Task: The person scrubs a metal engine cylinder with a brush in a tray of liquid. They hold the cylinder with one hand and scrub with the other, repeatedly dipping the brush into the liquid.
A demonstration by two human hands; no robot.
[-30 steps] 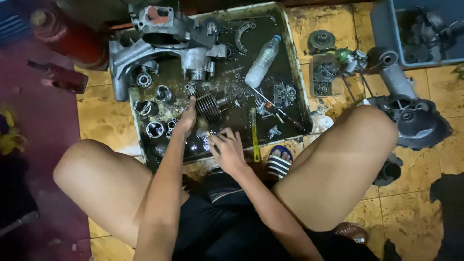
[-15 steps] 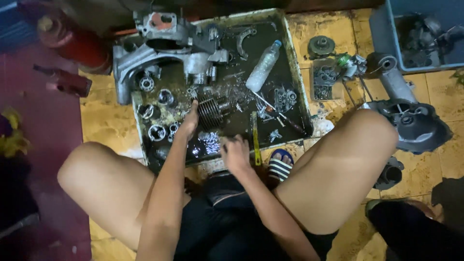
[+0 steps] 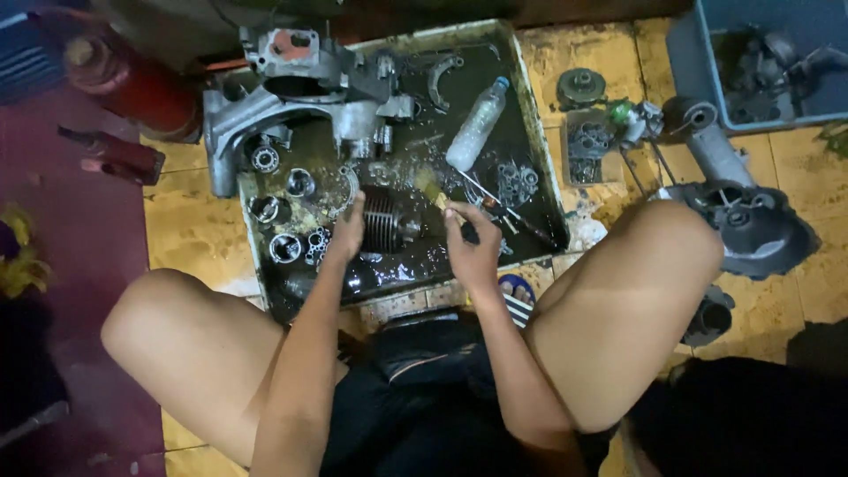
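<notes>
The finned engine cylinder lies on its side in the near middle of the oily metal tray, sitting in the dark liquid that covers the tray's bottom. The left hand is clamped on the cylinder's left end, fingers wrapped over the fins. The right hand is closed around the handle of a small brush, whose pale bristles sit just beside the cylinder's far right edge; whether they touch it cannot be told.

To the left of the cylinder, along the tray's left edge, lie several round bearings and rings. Across the tray's far left corner rests a large grey engine casing. Near the tray's far right stands a clear plastic bottle, lying tilted, with a curved metal piece just beyond it. By the tray's right edge sit small gears and thin rods.

The tray sits on a yellow tiled floor. Right of it are more engine parts, a dark cover and a blue crate. A red cylinder stands off the far left corner.
</notes>
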